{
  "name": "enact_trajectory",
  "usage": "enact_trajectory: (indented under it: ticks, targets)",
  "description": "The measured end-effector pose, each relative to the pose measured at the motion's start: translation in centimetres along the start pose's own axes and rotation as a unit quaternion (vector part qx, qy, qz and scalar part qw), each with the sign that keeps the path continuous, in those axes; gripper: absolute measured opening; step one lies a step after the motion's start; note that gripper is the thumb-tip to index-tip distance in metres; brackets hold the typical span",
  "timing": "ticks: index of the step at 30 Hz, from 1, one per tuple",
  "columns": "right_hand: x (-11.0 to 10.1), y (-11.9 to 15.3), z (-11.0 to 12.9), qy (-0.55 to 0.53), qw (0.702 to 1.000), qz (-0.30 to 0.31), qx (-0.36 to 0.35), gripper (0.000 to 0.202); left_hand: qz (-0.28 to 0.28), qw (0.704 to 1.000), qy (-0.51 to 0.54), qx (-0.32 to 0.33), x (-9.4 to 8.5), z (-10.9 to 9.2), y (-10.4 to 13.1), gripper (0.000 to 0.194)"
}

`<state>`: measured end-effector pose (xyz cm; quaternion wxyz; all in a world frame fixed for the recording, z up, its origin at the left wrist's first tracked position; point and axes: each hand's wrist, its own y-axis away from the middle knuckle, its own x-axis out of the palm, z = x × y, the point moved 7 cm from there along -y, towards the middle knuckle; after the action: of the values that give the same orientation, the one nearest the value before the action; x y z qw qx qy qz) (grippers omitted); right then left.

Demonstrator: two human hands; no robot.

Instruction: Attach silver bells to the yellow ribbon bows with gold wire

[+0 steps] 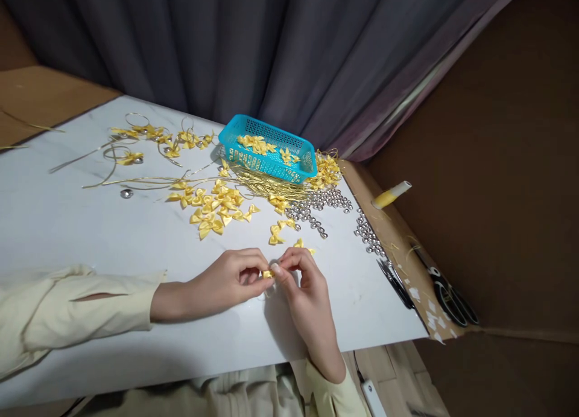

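Between my fingertips, above the front of the white table [172,338], is a small yellow ribbon bow [268,274]. My left hand [230,278] pinches it from the left. From the other side my right hand [305,287] pinches at the same bow, thumb and forefinger together. Most of the bow is covered by the fingers, and I cannot make out whether a bead is with it. Just beyond my hands lie a few loose yellow bows [275,233]. A larger pile of yellow bows [212,209] is spread farther left.
A turquoise basket [269,166] holding bows stands at the back, with gold cords [271,184] in front. Silver beads [316,206] lie scattered rightward. Bows on cords [149,133] are at the back left. Black tweezers [395,284] and black-handled scissors [452,299] lie along the right edge.
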<state>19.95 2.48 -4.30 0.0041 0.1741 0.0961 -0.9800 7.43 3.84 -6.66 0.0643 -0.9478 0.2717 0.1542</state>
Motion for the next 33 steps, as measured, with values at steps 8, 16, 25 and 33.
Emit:
enact_trajectory:
  ticks: [8, 16, 25, 33]
  targets:
    - [-1.3, 0.1, -1.0, -0.013, 0.999, -0.016, 0.046, 0.012, 0.002, 1.000, -0.010, -0.009, 0.0, 0.1, -0.2, 0.024]
    - [-1.8, 1.2, -0.6, 0.127, 0.991, 0.033, 0.001, 0.006, -0.002, 1.000, 0.002, -0.017, -0.2, 0.3, -0.1, 0.023]
    - [-1.0, 1.6, 0.4, 0.162, 0.985, -0.022, -0.062, 0.009, -0.007, 1.000, -0.006, -0.022, -0.1, 0.6, -0.1, 0.026]
    - [-0.5, 2.6, 3.2, 0.238, 0.943, -0.020, -0.230, 0.015, 0.004, 1.000, 0.005, -0.013, 0.1, 0.4, -0.3, 0.019]
